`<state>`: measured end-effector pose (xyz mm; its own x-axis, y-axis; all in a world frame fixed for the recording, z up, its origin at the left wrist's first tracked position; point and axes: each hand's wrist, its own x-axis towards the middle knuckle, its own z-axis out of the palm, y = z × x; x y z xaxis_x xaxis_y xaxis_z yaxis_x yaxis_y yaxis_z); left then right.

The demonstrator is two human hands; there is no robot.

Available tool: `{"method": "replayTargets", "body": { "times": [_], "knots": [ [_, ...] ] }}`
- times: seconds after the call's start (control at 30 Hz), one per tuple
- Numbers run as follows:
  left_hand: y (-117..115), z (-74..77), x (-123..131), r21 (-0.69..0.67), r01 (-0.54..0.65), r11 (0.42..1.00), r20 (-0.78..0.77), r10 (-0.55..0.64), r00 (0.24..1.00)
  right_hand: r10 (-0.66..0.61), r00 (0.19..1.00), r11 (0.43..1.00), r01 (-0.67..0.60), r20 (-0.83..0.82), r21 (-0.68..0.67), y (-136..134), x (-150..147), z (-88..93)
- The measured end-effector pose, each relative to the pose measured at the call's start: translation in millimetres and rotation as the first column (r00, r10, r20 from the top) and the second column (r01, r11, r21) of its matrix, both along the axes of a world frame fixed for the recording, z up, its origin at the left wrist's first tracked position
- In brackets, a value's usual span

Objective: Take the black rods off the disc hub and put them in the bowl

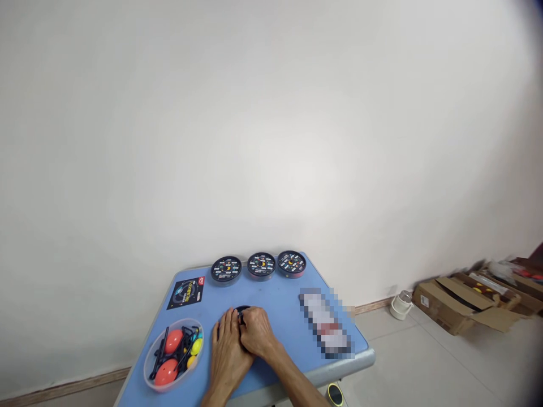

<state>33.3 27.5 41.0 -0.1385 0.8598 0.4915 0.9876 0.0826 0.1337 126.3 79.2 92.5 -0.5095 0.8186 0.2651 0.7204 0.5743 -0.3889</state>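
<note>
Near the front middle of the blue table (271, 299), my left hand (229, 345) and my right hand (257, 330) come together over a black round base (243, 309), mostly hidden beneath them. The left hand lies over the base's left side, its fingers extended close together and holding it. My right hand is closed in a pinch, with a small black piece (241, 319) showing at its fingers. To the left, a clear plastic tub (148, 367) holds red balls (166, 372), smaller yellow balls (195, 346) and black rods (159, 353).
Three round black discs with printed planet pictures (226, 269) stand along the back edge by the wall. A black printed booklet (185, 293) lies at the left. A pixelated oblong thing (326, 325) lies at the right. Cardboard boxes (449, 305) and a white bottle (401, 305) are on the floor.
</note>
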Motion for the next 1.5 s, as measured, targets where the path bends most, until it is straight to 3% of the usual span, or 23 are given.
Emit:
{"method": "replayTargets", "body": {
  "times": [0.37, 0.5, 0.67, 0.9, 1.17, 1.5],
  "knots": [
    [-3, 0.4, 0, 0.047, 0.046, 0.998, 0.055, -0.048, 0.997, 0.003, 0.997, 1.0, 0.0, -0.079, 0.031, -2, 1, -5.9],
    [-3, -1.4, -2, 0.061, 0.066, 0.996, 0.085, -0.072, 0.994, -0.007, 0.993, 1.0, 0.005, -0.114, -0.021, 2, 2, -8.5],
    [-4, -1.9, -3, 0.026, 0.123, 0.992, 0.162, -0.125, 0.979, -0.012, 0.998, 0.999, 0.009, -0.058, -0.054, -4, 11, 0.8],
    [-6, -4.7, -4, 0.203, 0.153, 0.967, 0.099, -0.176, 0.979, -0.071, 0.996, 0.993, 0.076, 0.055, -0.085, -26, 20, 26.3],
    [-2, -13.3, -6, 0.24, 0.207, 0.948, 0.008, -0.216, 0.976, -0.051, 0.996, 0.991, 0.06, 0.077, -0.117, -25, 23, 22.5],
    [-3, -12.7, -7, 0.087, 0.195, 0.977, 0.033, -0.198, 0.98, 0.007, 0.998, 0.994, 0.0, 0.061, -0.113, -14, 21, 15.8]
  ]
}}
